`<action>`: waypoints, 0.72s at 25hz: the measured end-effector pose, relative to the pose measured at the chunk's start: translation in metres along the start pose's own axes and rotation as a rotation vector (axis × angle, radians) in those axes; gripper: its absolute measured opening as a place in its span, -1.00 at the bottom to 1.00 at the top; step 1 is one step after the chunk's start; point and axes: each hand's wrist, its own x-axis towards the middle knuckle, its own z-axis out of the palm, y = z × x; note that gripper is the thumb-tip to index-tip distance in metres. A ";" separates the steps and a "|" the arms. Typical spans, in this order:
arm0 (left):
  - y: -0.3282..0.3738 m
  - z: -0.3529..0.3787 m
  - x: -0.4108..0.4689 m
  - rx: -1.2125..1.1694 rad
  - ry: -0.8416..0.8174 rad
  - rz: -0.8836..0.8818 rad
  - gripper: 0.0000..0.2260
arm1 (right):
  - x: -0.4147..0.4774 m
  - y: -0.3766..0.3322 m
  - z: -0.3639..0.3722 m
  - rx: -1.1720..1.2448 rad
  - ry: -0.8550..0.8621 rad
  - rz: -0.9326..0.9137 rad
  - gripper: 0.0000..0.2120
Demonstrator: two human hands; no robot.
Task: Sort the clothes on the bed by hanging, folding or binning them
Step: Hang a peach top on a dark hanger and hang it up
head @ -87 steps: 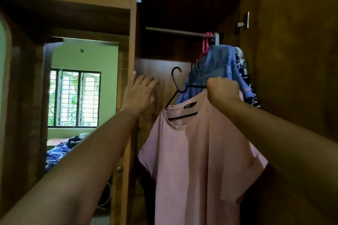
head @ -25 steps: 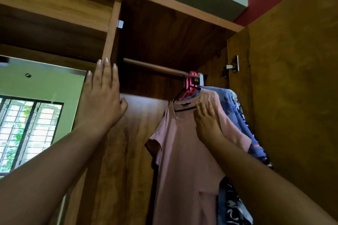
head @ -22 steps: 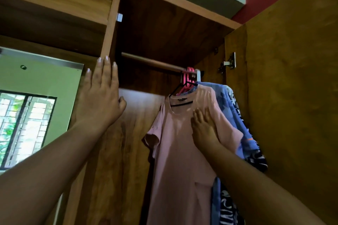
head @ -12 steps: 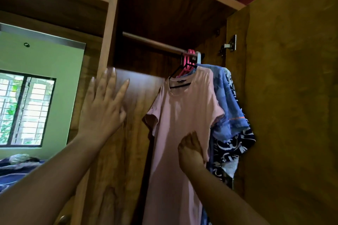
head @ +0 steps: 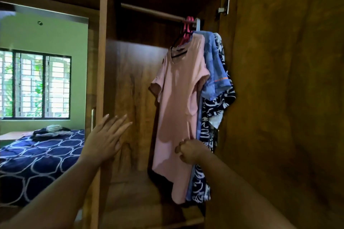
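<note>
No words, numbers or brand names can be read anywhere. The pink shirt (head: pixel 176 98) has no print on its front. The white marks on the dark blue cloth (head: pixel 214 106) hanging behind it are swirls, not letters.
</note>
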 end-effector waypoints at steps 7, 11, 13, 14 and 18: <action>0.045 -0.056 -0.060 -0.365 -0.364 -0.230 -0.34 | -0.083 -0.011 0.008 0.146 -0.018 -0.056 -0.68; 0.073 -0.096 -0.110 -0.720 -0.630 -0.334 -0.34 | -0.133 -0.024 0.032 0.373 -0.150 -0.061 -0.64; 0.089 -0.117 -0.138 -0.780 -0.739 -0.335 -0.42 | -0.156 -0.038 0.045 0.490 -0.192 -0.058 -0.59; 0.097 -0.127 -0.151 -0.807 -0.778 -0.343 -0.47 | -0.166 -0.047 0.047 0.537 -0.197 -0.065 -0.56; 0.103 -0.155 -0.206 -0.866 -0.847 -0.556 -0.62 | -0.187 -0.092 0.048 0.723 -0.254 -0.170 -0.67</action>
